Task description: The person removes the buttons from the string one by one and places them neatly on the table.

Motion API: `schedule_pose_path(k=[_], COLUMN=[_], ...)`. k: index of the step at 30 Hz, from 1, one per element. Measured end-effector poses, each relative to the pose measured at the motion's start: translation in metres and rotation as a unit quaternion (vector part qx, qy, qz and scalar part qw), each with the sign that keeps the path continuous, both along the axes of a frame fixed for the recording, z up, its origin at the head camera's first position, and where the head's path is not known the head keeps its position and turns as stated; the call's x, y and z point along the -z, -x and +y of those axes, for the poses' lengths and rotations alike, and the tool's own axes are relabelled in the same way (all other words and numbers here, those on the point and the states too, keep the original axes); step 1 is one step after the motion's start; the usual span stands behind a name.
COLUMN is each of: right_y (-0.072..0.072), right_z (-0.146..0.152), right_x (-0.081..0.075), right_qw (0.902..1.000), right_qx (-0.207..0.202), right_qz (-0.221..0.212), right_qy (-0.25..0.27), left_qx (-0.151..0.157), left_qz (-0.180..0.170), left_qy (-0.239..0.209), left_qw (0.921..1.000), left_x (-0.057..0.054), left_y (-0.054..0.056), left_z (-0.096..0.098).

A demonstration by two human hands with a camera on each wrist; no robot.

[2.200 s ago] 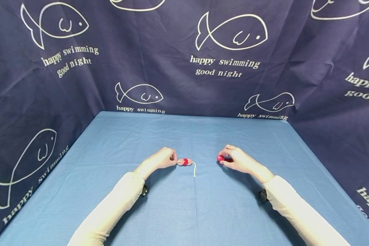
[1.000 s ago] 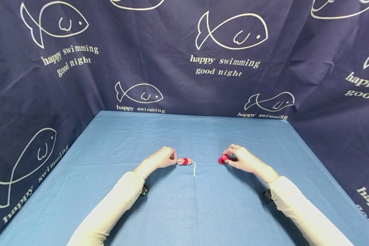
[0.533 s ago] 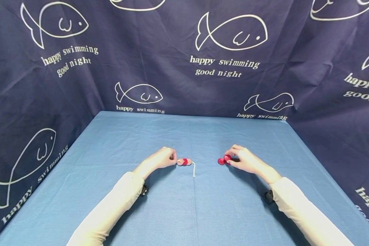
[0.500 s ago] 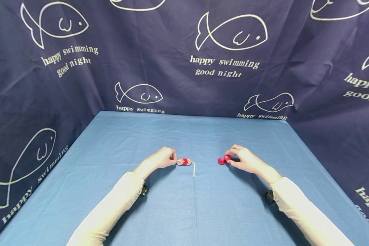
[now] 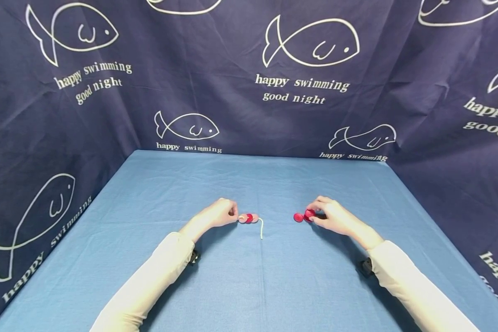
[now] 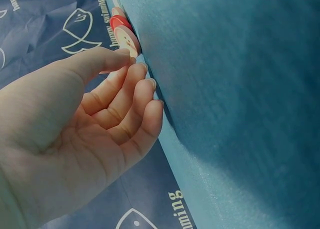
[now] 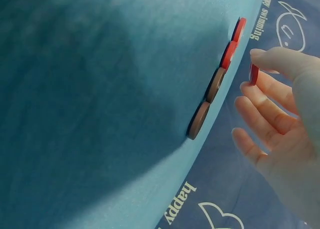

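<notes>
My left hand [image 5: 224, 213] pinches one end of a pale cord between thumb and index finger. Threaded on that cord are a red button [image 5: 249, 218] and two pink ones, lying flat in an overlapping row beside the fingertips. The cord's free end [image 5: 262, 230] trails toward me. My right hand [image 5: 331, 216] holds a red button [image 7: 254, 74] between thumb and fingertip, raised over the table in the right wrist view. Beneath it a row of loose buttons lies on the cloth: two red [image 7: 229, 55] and two brownish [image 7: 200, 120]. The head view hides most of this row behind the hand.
A blue cloth [image 5: 216, 286] covers the table. Dark blue curtains [image 5: 240, 55] with white fish drawings stand at the back and both sides. A small black camera sits at each wrist.
My right hand has shifted to the right with the red button, uncovering another red button lying on the cloth to its left. The left hand and the strung buttons have stayed in place.
</notes>
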State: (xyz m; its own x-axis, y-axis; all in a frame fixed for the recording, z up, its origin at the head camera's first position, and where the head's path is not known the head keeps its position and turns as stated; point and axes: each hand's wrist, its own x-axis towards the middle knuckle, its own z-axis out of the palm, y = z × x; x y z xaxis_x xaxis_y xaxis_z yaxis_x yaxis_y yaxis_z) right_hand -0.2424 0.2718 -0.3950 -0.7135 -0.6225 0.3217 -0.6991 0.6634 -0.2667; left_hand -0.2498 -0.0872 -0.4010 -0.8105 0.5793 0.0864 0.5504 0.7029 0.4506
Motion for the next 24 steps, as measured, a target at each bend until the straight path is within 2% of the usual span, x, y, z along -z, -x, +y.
schedule_pose_path(k=[5, 16, 24], right_y=[0.0, -0.002, -0.002], right_z=[0.003, 0.007, 0.011], right_x=[0.0, 0.001, 0.002], right_qw=[0.9999, 0.9998, 0.9999], right_qx=[-0.003, 0.016, 0.011], right_qz=[0.011, -0.002, 0.009], right_qy=[0.002, -0.012, -0.006], left_qx=[-0.002, 0.0, -0.001], left_qz=[0.0, 0.001, -0.001], left_qy=[0.003, 0.006, 0.007], left_qw=[1.0, 1.0, 1.0], left_x=[0.0, -0.001, -0.001], left_y=[0.0, -0.001, 0.0], left_z=[0.0, 0.0, 0.0])
